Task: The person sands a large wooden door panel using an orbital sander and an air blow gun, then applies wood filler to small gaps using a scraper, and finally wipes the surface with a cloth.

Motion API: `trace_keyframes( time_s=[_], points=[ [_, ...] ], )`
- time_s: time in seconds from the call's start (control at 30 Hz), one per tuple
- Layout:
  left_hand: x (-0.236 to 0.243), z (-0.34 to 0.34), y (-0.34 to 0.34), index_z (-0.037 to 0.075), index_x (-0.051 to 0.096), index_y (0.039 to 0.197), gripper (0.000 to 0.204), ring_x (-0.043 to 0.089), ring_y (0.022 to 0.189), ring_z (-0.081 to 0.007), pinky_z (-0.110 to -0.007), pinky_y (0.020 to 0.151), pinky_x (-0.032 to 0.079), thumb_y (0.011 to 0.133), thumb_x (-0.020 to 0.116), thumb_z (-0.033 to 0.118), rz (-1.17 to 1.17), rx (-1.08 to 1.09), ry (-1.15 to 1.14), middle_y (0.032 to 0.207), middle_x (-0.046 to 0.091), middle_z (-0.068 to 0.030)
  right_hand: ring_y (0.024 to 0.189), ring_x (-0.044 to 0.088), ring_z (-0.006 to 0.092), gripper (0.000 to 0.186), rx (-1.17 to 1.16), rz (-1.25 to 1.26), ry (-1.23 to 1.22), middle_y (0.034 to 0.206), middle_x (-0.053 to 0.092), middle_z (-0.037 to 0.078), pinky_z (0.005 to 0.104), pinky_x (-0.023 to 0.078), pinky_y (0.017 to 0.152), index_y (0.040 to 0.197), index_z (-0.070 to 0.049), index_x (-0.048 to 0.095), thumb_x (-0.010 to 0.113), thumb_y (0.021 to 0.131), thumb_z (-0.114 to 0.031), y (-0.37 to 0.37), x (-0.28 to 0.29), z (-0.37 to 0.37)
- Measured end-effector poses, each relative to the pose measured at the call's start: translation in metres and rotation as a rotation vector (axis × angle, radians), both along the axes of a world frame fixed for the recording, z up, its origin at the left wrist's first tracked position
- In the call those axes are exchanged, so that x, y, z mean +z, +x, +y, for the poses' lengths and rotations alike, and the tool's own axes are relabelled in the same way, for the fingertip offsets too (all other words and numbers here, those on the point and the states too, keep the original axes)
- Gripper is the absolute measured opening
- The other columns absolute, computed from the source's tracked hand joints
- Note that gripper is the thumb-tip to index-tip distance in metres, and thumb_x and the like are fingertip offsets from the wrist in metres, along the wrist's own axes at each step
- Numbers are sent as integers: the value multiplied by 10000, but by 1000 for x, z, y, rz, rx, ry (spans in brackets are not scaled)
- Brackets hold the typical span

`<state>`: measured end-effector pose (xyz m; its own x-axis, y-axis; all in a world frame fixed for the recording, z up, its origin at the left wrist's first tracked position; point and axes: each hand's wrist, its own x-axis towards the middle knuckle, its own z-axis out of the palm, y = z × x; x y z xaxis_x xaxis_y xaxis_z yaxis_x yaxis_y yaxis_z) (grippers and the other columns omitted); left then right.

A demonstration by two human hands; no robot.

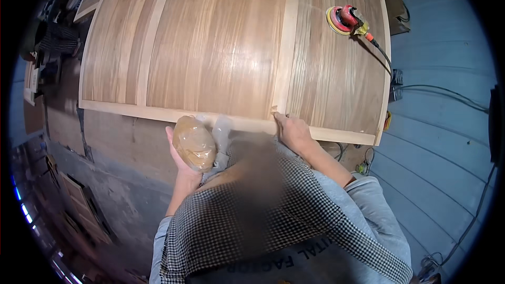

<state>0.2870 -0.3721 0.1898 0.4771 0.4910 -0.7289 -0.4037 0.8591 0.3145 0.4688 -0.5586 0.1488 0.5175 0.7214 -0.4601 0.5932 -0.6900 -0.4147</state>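
A clear plastic bag of tan paste (194,143) rests in my left hand (182,164), whose fingers are wrapped round its far side. The bag's loose, clear end hangs to the right, by the panel's near edge. My right hand (295,134) has its index finger stretched out, the tip touching the framed wooden panel (215,47). Its other fingers are bent, and I see nothing held in them. Just ahead of that fingertip, a small brown smear (273,109) marks the joint where a pale upright strip meets the near frame rail.
A red and yellow disc sander (344,19) lies on the panel's far right, its dark hose (383,55) running off the right edge. Blue-grey boards (436,142) line the right side. Another framed panel (84,205) leans at the lower left. Someone in dark clothing (57,39) is at far left.
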Motion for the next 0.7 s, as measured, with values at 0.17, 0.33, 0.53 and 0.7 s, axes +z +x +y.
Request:
trace_keyframes(
  time_s=[0.17, 0.33, 0.53, 0.7],
  points=[
    [-19, 3, -12, 56, 499, 1088, 582, 578, 882, -290, -430, 756, 501, 870, 298, 556, -355, -112, 46, 1014, 572, -136, 706, 563, 384, 229, -190, -36, 183, 784, 583, 236, 447, 467, 655, 1014, -78, 604, 468, 841, -142, 6, -9, 4],
    [-22, 2, -15, 60, 507, 1066, 580, 576, 875, -271, -426, 755, 498, 869, 292, 561, -388, -123, 72, 993, 576, -122, 724, 563, 382, 238, -63, -3, 37, 825, 597, 209, 431, 464, 691, 1027, -86, 607, 474, 836, -138, 10, -2, -3],
    [-23, 0, -13, 59, 510, 1065, 591, 577, 851, -272, -416, 734, 501, 872, 269, 563, -195, -89, 90, 982, 577, -115, 731, 544, 382, 268, -243, -152, 307, 842, 590, 200, 435, 449, 689, 1063, -78, 586, 476, 820, -100, 32, -28, -13],
    [-24, -1, -14, 61, 510, 1070, 571, 576, 856, -268, -416, 739, 502, 880, 275, 546, -290, -93, 67, 987, 576, -117, 628, 549, 366, 370, -128, -209, 149, 784, 504, 205, 447, 453, 569, 1173, -97, 505, 463, 806, -71, 27, -28, -11]
  ],
)
